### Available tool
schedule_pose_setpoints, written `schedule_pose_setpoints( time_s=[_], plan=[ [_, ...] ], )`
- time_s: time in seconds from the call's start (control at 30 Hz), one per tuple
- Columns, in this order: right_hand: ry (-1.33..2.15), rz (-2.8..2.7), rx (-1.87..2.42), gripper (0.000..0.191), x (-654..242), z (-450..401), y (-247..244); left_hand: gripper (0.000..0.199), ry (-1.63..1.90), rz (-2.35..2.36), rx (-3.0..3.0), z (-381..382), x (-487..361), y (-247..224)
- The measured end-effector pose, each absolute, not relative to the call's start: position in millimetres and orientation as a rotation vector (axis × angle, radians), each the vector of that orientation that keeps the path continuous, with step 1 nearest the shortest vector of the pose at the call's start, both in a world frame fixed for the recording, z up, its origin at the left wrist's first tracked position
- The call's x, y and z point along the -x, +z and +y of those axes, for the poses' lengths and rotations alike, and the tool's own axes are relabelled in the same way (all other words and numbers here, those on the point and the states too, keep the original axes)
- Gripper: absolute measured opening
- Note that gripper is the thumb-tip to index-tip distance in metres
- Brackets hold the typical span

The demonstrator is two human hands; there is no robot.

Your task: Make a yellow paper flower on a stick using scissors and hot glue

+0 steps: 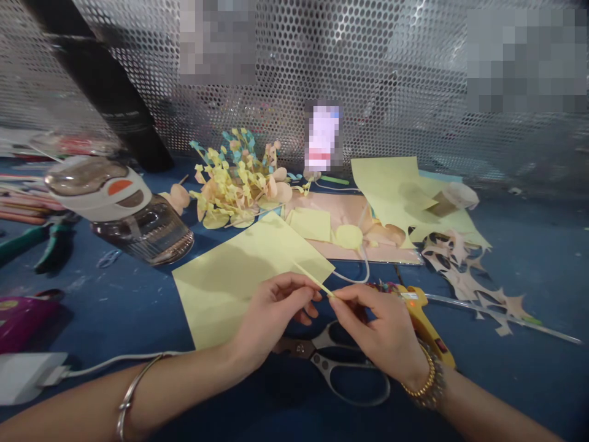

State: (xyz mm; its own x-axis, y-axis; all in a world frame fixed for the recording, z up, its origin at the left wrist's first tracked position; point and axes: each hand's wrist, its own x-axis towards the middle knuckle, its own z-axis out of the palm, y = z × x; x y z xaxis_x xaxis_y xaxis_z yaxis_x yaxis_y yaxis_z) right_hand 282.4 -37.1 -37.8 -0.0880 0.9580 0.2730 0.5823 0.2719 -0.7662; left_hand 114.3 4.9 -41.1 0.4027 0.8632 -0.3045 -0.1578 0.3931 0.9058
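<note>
A thin pale yellow strip [314,279] runs slantwise between my two hands, its upper left end over a yellow paper sheet. My right hand [380,325] pinches its lower end between thumb and fingertips. The fingers of my left hand [280,310] are curled round and closed at the strip's middle. Beneath the hands lie scissors [329,359], their blades partly hidden by my left hand. The yellow sheet [221,276] lies flat on the blue table, to the left of the hands. A yellow glue gun [426,325] is just behind my right hand.
A clear bottle [142,227] is at the left, near green-handled pliers [53,242]. Paper flowers [234,178] and a lit phone [323,135] are towards the back. Cut paper scraps [464,270] lie at the right. A white charger [30,377] sits front left.
</note>
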Motion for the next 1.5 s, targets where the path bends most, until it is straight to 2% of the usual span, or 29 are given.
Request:
schedule_pose_setpoints(
  time_s=[0.2,1.5],
  plan=[
    [0.657,-1.746,1.422,0.019,-282.9,-37.3,-36.3,0.017,0.814,0.899,-0.924,5.1,-112.3,-41.1],
    [0.671,-1.771,1.398,0.017,-282.4,-38.3,-37.2,0.015,0.817,0.964,-1.011,5.5,-112.3,-41.0]
  ],
)
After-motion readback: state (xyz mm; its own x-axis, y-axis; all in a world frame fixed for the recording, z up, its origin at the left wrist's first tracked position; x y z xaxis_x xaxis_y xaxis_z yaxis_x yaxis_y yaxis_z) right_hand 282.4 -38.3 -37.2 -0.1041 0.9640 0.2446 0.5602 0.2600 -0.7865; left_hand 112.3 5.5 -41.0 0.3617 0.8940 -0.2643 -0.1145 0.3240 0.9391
